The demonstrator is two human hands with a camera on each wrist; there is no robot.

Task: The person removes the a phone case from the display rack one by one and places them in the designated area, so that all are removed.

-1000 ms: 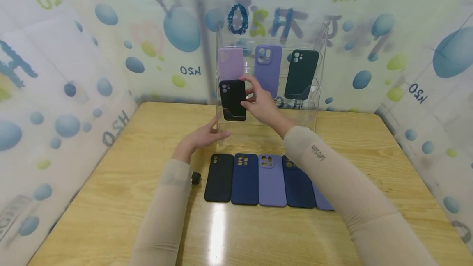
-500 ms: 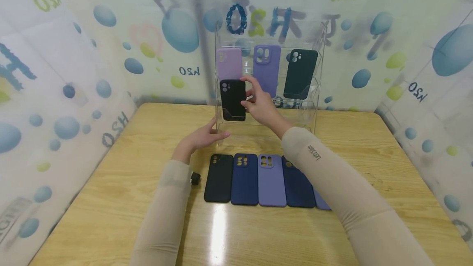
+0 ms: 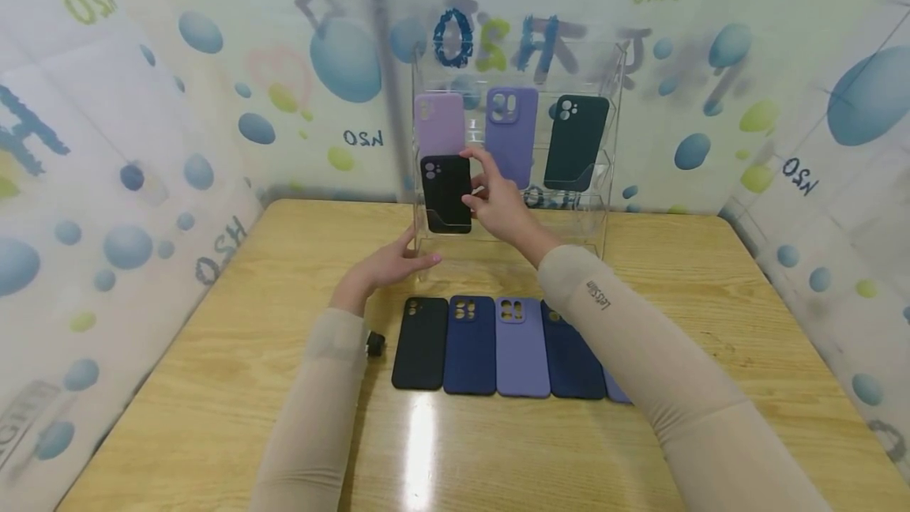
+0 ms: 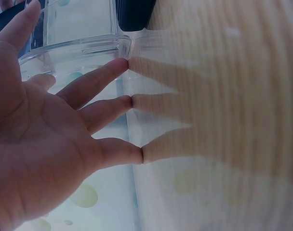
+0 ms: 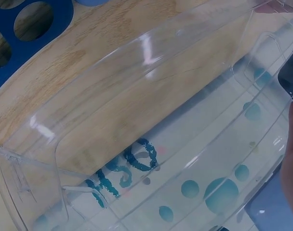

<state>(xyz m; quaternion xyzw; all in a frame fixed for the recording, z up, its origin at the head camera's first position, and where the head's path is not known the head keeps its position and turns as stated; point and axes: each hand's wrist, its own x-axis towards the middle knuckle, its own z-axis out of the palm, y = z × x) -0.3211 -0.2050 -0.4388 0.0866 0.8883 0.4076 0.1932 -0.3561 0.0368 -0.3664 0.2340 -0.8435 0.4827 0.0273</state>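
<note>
In the head view my right hand (image 3: pixel 501 200) holds a black phone case (image 3: pixel 446 194) by its right edge, index finger at the top corner and thumb lower down. The case stands upright in the lower left slot of a clear acrylic display stand (image 3: pixel 508 251). My left hand (image 3: pixel 387 263) is at the stand's lower left corner. Seen in the left wrist view, its fingers (image 4: pixel 96 84) are straight and spread, with the tips against the clear side panel. The right wrist view shows only the edge of the right hand (image 5: pixel 292 163) beside the dark case.
A pink case (image 3: pixel 439 121), a purple case (image 3: pixel 512 133) and a dark green case (image 3: pixel 577 141) stand in the row above. On the wooden table (image 3: pixel 213 385) lies a row of black, navy (image 3: pixel 471 346) and purple cases, partly covered by the right sleeve.
The hands and the black phone case keep their places at the stand. Only the head view drifts slightly.
</note>
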